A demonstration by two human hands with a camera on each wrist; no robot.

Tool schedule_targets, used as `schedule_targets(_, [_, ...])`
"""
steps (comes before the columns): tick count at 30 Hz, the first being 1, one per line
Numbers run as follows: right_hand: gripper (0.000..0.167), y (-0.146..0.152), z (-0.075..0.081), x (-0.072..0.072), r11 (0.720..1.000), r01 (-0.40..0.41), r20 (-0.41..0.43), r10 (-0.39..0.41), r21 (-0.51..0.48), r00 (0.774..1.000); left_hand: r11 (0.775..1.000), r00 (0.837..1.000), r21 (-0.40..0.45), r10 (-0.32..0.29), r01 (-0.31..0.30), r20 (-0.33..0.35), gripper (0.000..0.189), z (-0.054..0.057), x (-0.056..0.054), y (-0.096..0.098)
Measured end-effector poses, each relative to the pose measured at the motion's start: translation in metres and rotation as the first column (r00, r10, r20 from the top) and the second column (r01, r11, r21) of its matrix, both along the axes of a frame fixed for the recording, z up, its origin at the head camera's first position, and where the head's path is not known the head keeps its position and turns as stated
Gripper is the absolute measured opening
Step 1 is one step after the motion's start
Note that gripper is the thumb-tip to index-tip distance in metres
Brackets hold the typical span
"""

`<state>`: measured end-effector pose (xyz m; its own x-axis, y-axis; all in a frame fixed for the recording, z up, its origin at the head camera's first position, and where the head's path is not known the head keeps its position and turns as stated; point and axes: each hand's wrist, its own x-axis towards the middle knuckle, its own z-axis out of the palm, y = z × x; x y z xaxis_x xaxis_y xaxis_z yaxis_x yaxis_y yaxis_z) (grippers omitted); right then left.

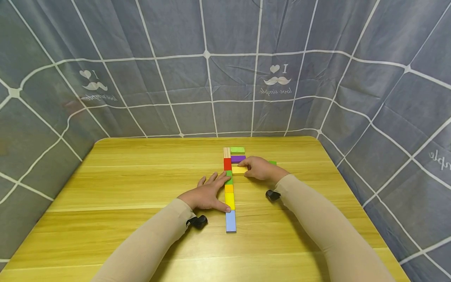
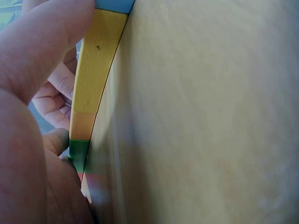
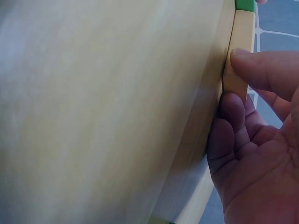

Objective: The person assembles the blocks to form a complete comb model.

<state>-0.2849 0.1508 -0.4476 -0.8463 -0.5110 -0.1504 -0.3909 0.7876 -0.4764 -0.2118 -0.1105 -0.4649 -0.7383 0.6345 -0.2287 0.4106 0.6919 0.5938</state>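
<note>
A straight column of coloured wooden blocks lies on the table: plain wood (image 1: 227, 152), red (image 1: 227, 164), green (image 1: 229, 179), orange (image 1: 229, 188), yellow (image 1: 230, 200) and light blue (image 1: 230, 221). My left hand (image 1: 206, 194) is spread along its left side, thumb near the yellow-blue joint and fingertips at the green block. With thumb and fingers, my right hand (image 1: 262, 169) pinches the outer end of a yellow-orange block (image 3: 240, 37). That block lies crosswise, its inner end against the column's green block (image 3: 245, 4). Purple (image 1: 238, 159) and light green (image 1: 237, 150) blocks lie crosswise beyond it.
Another green block (image 1: 273, 162) shows partly behind my right hand. The wooden table (image 1: 141, 176) ends at a grey checked curtain (image 1: 232, 78) at the back and sides. A small black device (image 1: 201, 222) sits at each wrist.
</note>
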Motion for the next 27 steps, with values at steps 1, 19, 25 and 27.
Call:
schedule_targets(1, [0.039, -0.0001, 0.0000, 0.0000, 1.000, 0.005, 0.002, -0.005, 0.001, 1.000, 1.000, 1.000, 0.000, 0.000, 0.000, 0.000, 0.116, 0.0000, 0.0001, -0.0001])
schedule_targets(19, [0.041, -0.0007, 0.0023, 0.0021, 1.000, 0.005, -0.005, -0.005, -0.006, 1.000, 1.000, 1.000, -0.002, -0.001, 0.001, -0.002, 0.115, 0.0009, 0.0007, -0.0001])
schedule_targets(25, [0.042, -0.0008, 0.0013, 0.0016, 1.000, 0.015, 0.008, -0.014, -0.015, 1.000, 1.000, 1.000, -0.001, -0.001, 0.001, -0.002, 0.115, 0.0016, 0.0016, 0.0001])
schedule_targets(27, [0.043, -0.0008, 0.0009, 0.0014, 1.000, 0.022, 0.018, -0.021, -0.022, 1.000, 1.000, 1.000, -0.001, -0.001, 0.001, -0.002, 0.115, 0.0016, 0.0017, 0.0002])
